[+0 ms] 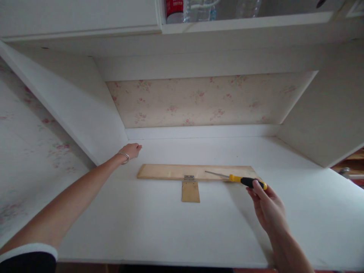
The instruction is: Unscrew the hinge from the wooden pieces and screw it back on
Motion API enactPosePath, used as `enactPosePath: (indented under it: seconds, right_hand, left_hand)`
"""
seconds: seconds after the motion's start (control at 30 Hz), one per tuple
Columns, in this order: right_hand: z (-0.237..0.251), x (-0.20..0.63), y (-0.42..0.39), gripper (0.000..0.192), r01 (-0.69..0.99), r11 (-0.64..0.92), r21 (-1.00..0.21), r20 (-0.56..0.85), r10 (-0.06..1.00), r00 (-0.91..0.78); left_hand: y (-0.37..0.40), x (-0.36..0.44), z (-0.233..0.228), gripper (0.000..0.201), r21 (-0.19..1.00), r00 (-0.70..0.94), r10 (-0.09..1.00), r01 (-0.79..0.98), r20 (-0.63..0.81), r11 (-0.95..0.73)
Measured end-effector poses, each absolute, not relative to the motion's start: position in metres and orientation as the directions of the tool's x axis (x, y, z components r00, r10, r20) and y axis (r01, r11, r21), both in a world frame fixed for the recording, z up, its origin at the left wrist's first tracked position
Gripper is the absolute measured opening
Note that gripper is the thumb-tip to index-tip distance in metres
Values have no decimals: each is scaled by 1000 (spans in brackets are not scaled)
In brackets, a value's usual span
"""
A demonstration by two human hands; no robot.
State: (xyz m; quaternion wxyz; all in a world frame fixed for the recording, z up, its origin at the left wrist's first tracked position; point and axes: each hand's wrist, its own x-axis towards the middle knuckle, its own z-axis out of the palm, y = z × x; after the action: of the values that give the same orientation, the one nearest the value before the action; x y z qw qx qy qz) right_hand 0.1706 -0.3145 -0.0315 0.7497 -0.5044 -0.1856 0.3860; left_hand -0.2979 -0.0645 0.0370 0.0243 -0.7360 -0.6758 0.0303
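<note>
1. One screwdriver (237, 178), yellow and black in the handle, lies across the right end of one long wooden strip (196, 171) on the white desk surface (170, 227); its thin metal shaft points left along the strip.
2. The right hand (267, 208) meets the tool at the butt of the handle, fingertips (256, 184) touching the black grip. The fingers are loosely curled, and it cannot be told whether they have closed around the handle.
3. One small metal hinge (189, 177) sits at the strip's near edge, joining it to one short wooden piece (190, 191) that juts toward the viewer.
4. The left hand (131, 150), one bangle (124, 157) at the wrist, rests well apart from the tool, fingers bent against the desk by the white side panel (93, 125), holding nothing.
5. Above, a shelf (244, 22) carries one red-labelled container (174, 9) and at least two clear plastic bottles (201, 9); their contents cannot be told.
</note>
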Motion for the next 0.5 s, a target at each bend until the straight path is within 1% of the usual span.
enactPosePath:
  seconds: [0.13, 0.27, 0.4, 0.5]
  right_hand:
    - [-34, 171, -313, 31, -394, 185, -900, -122, 761, 637]
    - [-36, 168, -311, 31, -389, 168, -906, -132, 762, 634]
    - [-37, 166, -310, 32, -393, 166, -904, -139, 756, 640]
    - [-38, 166, -309, 31, -394, 179, -901, -134, 751, 647]
  left_hand:
    - [-71, -337, 9, 51, -90, 2, 1000, 996, 23, 0]
    - [-70, -358, -18, 48, -102, -47, 997, 993, 56, 53]
    - [-64, -364, -31, 47, -106, -34, 999, 994, 27, 37]
    - [-61, -362, -34, 48, -76, -7, 1000, 997, 15, 8]
